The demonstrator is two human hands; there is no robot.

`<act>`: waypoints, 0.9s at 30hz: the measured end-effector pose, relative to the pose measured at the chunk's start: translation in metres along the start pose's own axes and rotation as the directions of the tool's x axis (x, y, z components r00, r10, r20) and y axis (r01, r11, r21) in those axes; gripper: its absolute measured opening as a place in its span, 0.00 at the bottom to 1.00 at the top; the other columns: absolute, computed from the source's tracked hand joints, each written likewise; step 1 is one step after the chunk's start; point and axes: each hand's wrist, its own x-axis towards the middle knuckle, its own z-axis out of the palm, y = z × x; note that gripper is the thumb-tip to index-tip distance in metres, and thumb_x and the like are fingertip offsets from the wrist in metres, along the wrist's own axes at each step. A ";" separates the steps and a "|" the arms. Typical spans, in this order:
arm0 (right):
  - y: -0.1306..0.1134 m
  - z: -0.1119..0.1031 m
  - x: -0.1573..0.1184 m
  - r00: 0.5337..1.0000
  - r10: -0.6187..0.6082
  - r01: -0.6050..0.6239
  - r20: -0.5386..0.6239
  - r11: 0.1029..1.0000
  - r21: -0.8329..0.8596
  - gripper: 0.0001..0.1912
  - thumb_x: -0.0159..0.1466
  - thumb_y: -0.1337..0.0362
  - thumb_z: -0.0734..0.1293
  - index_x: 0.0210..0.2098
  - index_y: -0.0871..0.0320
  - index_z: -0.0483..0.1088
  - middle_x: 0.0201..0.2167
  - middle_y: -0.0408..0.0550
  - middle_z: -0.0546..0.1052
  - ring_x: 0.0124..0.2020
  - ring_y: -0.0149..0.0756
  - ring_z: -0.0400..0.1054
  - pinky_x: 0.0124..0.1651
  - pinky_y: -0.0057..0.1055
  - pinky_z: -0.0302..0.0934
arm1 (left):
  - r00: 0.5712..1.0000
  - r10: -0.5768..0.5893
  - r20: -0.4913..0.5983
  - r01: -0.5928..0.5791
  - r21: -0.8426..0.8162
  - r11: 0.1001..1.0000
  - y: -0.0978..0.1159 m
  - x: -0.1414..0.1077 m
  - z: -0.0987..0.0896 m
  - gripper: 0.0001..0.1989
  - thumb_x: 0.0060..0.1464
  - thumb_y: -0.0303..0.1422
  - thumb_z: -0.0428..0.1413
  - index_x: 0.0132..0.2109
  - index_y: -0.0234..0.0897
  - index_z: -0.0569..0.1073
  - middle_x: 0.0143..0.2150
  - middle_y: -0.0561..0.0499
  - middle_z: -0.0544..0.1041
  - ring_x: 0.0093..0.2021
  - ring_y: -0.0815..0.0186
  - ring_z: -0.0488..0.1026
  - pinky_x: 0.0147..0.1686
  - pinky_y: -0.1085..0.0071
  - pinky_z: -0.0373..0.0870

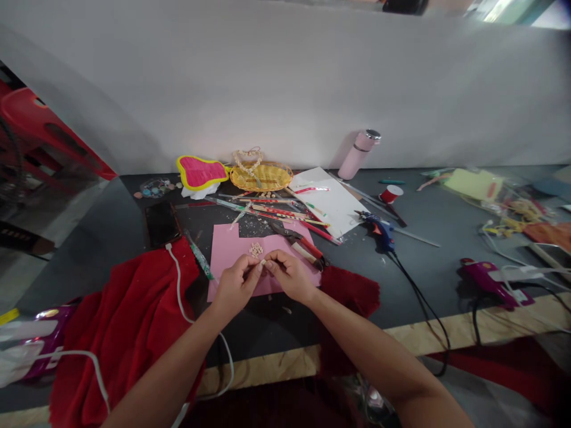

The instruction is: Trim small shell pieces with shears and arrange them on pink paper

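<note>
Over a sheet of pink paper (223, 249), my left hand (238, 279) and my right hand (289, 273) meet at the fingertips. Both are closed in a pinch on one small pale piece (263, 262), which looks like a bead; the fingers partly cover it. Just beyond the fingertips lies a little pile of similar pale beads (256, 249) on the paper. Pliers with red handles (307, 245) rest to the right of my right hand, across the paper's edge.
A glue gun (379, 230) trails its cable on the right. Wrapped chopsticks (285, 211), a yellow basket (267, 176) and a pink bottle (358, 156) stand or lie behind. Left are a phone (162, 223), red cloth (138, 309) and a white cable. A purple power strip (486, 280) sits far right.
</note>
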 end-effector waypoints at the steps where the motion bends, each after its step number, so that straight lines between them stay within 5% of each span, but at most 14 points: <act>1: 0.000 0.000 0.000 1.000 0.002 -0.002 -0.001 1.000 -0.003 0.10 0.64 0.56 0.61 0.35 0.57 0.66 0.27 0.42 0.70 0.27 0.29 0.63 0.32 0.27 0.60 | 1.000 0.000 0.001 0.000 -0.001 1.000 -0.001 0.000 0.000 0.09 0.58 0.38 0.49 0.38 0.38 0.69 0.32 0.52 0.76 0.31 0.68 0.72 0.31 0.75 0.66; 27: -0.002 0.000 -0.001 1.000 0.009 -0.009 0.003 1.000 -0.030 0.11 0.64 0.56 0.61 0.35 0.57 0.66 0.27 0.42 0.69 0.27 0.29 0.61 0.32 0.27 0.58 | 1.000 -0.022 0.009 0.022 0.050 0.999 -0.002 0.000 -0.001 0.08 0.58 0.37 0.50 0.38 0.39 0.70 0.31 0.53 0.75 0.29 0.68 0.71 0.30 0.75 0.64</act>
